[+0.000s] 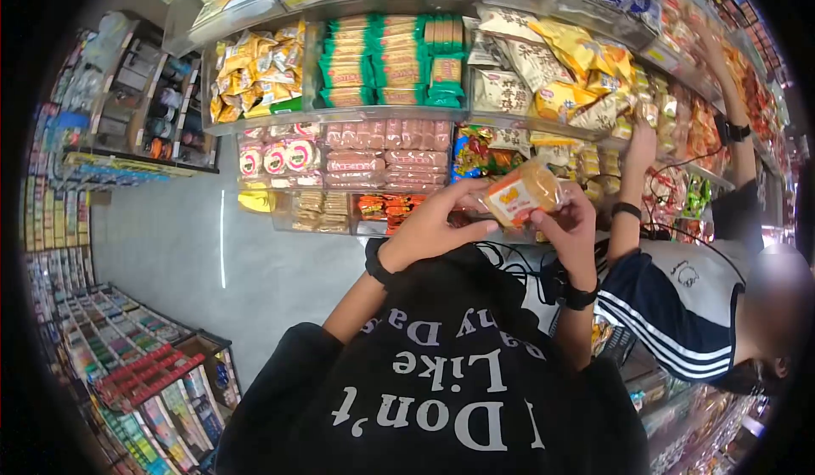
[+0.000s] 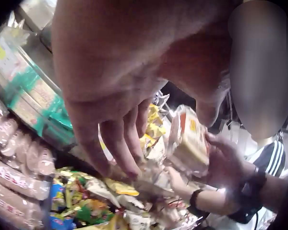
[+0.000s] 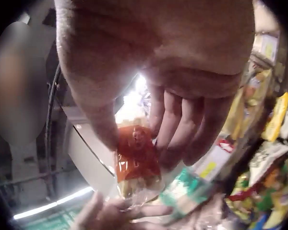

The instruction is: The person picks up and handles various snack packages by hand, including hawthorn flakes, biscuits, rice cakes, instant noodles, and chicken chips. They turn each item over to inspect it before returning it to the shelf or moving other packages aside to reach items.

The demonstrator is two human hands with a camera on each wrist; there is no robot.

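Note:
A clear-wrapped packaged cake (image 1: 519, 195) with an orange and white label is held up before the snack shelves. My right hand (image 1: 573, 223) grips its right end, thumb across the front and fingers behind. In the right wrist view the orange side of the packaged cake (image 3: 137, 153) shows between thumb and fingers. My left hand (image 1: 443, 220) is at the wrapper's left end, its fingers loosely spread. In the left wrist view, the left hand (image 2: 129, 96) has its thumb beside the packaged cake (image 2: 189, 141) and its fingers apart from it.
Clear bins of green-wrapped wafers (image 1: 348, 59), pink packets (image 1: 386, 157) and yellow snack bags (image 1: 259, 72) line the tiered shelf. At right another person in a striped sleeve (image 1: 671, 314) reaches into the bins. Dark cables (image 1: 509, 258) hang below the hands. Grey floor (image 1: 161, 246) lies left.

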